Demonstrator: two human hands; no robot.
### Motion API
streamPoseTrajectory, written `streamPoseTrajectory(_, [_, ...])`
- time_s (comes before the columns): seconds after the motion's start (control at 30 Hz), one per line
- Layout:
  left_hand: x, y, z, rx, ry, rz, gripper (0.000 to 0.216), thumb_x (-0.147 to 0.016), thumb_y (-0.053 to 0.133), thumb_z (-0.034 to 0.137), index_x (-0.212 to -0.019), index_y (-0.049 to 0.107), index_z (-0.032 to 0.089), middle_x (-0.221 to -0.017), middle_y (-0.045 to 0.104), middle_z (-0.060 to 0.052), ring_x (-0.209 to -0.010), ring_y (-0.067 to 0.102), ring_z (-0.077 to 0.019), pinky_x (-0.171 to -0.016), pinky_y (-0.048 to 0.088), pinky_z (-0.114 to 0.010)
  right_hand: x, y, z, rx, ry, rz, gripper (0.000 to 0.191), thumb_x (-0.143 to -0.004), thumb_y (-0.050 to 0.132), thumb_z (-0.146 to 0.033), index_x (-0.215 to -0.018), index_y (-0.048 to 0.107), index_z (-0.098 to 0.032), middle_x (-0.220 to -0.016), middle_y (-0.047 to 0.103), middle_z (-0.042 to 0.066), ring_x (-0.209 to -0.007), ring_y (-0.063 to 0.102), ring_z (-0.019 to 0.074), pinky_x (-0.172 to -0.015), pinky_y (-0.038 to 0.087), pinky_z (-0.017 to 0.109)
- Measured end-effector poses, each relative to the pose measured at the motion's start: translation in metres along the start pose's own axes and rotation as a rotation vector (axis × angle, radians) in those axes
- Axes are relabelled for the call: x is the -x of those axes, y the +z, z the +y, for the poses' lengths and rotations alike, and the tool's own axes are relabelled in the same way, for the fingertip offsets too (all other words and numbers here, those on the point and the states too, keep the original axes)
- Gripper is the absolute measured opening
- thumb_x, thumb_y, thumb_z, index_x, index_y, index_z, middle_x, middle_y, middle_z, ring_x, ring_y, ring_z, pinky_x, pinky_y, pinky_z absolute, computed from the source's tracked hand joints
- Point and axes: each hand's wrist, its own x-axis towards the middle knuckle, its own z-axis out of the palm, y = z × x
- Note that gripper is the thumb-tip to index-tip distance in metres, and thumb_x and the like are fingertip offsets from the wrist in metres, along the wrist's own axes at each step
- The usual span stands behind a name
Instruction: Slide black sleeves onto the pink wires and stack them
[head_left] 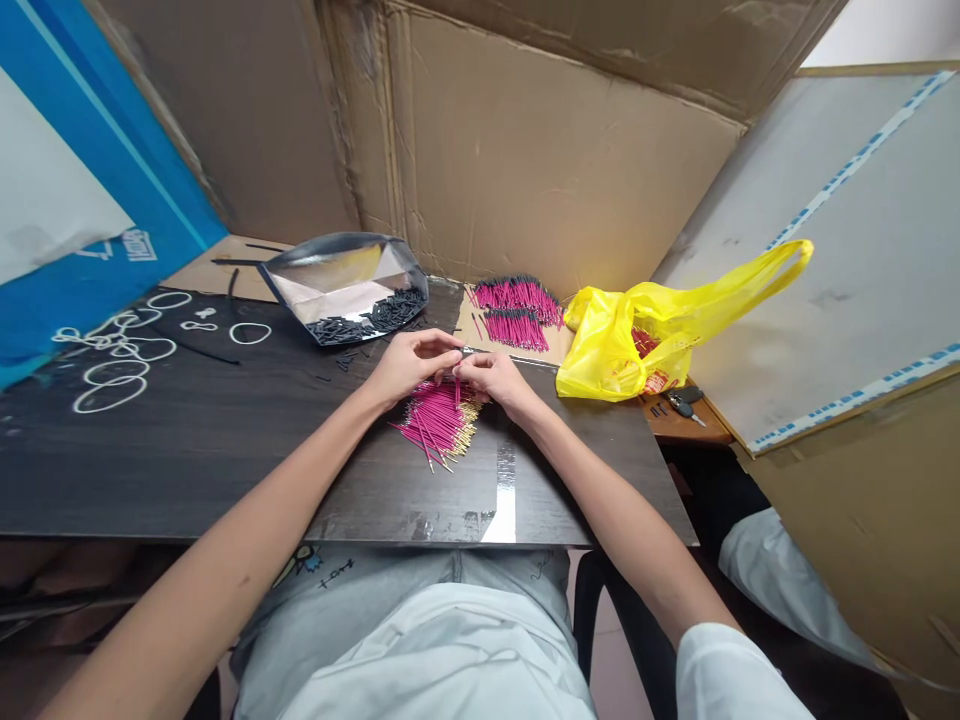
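My left hand (416, 362) and my right hand (495, 380) meet over the table with their fingertips pinched close together. A thin pink wire (458, 392) hangs down from my right hand's fingertips. A small dark bit shows between the two hands; what my left fingertips pinch is mostly hidden. Just below them lies a loose pile of pink wires (435, 420) with gold-coloured ends. Beyond my hands, pink wires with black ends (517, 312) lie in two rows on a piece of cardboard (472, 322).
A silver-lined bag (300, 285) of short black tubes (390, 312) lies open at the back left. White rubber bands (112, 375) are scattered farther left. At right stand a yellow plastic bag (607, 345) and a key (686, 405). Cardboard walls (562, 150) close in the back.
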Motion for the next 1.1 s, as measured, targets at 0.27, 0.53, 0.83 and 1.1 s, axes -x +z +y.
streamPoseTrajectory(0.27, [-0.003,0.002,-0.008,0.093,-0.016,0.128,0.041,-0.064,0.09,0.042,-0.091,0.077,0.014,-0.078,0.074,-0.005,-0.067,0.064,-0.016,-0.067,0.052,-0.029,-0.002,-0.002,0.003,0.093,-0.071,0.064,0.027,-0.071,0.074,-0.042,-0.073,0.067,-0.017,-0.055,0.052,-0.006,-0.047,0.037,0.0073,-0.047,0.029,0.022])
streamPoseTrajectory(0.53, [-0.007,-0.001,-0.014,0.249,-0.037,0.31,0.043,-0.057,0.095,0.036,-0.09,0.078,0.014,-0.074,0.073,-0.004,-0.065,0.065,-0.016,-0.069,0.054,-0.031,0.008,0.003,0.001,0.45,-0.251,0.189,0.018,-0.084,0.069,-0.036,-0.078,0.07,-0.019,-0.069,0.066,-0.001,-0.063,0.056,0.013,-0.064,0.039,0.025])
streamPoseTrajectory(0.83, [-0.006,0.001,-0.012,0.406,-0.08,0.231,0.049,-0.064,0.092,0.03,-0.108,0.078,0.014,-0.097,0.077,-0.01,-0.083,0.072,-0.02,-0.072,0.059,-0.031,0.003,-0.009,-0.005,0.583,-0.288,0.235,0.019,-0.087,0.064,-0.034,-0.076,0.067,-0.019,-0.067,0.064,-0.002,-0.063,0.056,0.0138,-0.063,0.037,0.024])
streamPoseTrajectory(1.1, [-0.005,-0.002,-0.008,0.461,-0.12,0.181,0.054,-0.069,0.086,0.024,-0.121,0.075,0.013,-0.114,0.076,-0.017,-0.091,0.072,-0.0227,-0.069,0.061,-0.031,-0.033,-0.101,-0.018,0.89,-0.032,0.648,0.025,-0.084,0.066,-0.024,-0.06,0.06,-0.018,-0.058,0.057,0.002,-0.061,0.05,0.0151,-0.064,0.034,0.029])
